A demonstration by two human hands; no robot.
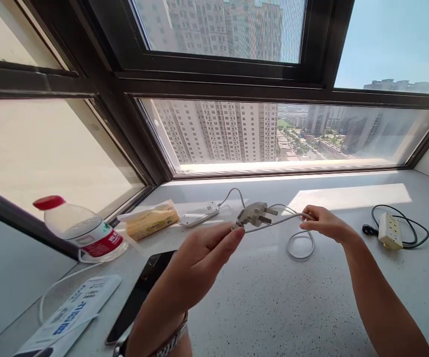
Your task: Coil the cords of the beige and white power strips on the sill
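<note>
In the head view, the left hand [199, 267] is up over the counter [274, 307]. Its grip is pinched shut, thumb and fingertips together, on the white cord [274, 221] right behind the plug [255, 214]. The plug is grey-white, its metal pins stick out to the right, and it hangs in the air without touching the counter. The right hand [324, 223] is a bit farther along the same cord, and its grip is closed on it too. The piece of cord between the two hands is pulled almost straight. Past the right hand the cord drops into a loose loop on the counter and seems to run back to a white power strip [199, 216] near the window. I think the cord is light, soft and bendy, so it flops and curls where nothing holds it. It looks smooth, so it may slip through loose fingers. The plug looks hard and a little heavier, and its pins are pointy, so the plug's body or the cord just behind it seems the best place to hold. A tissue pack [151, 221] lies just beside the white power strip. A water bottle [84, 230] stands at the left, and a dark phone [140, 292] lies near the left arm. A second power strip [390, 230] lies well apart at the right.
</note>
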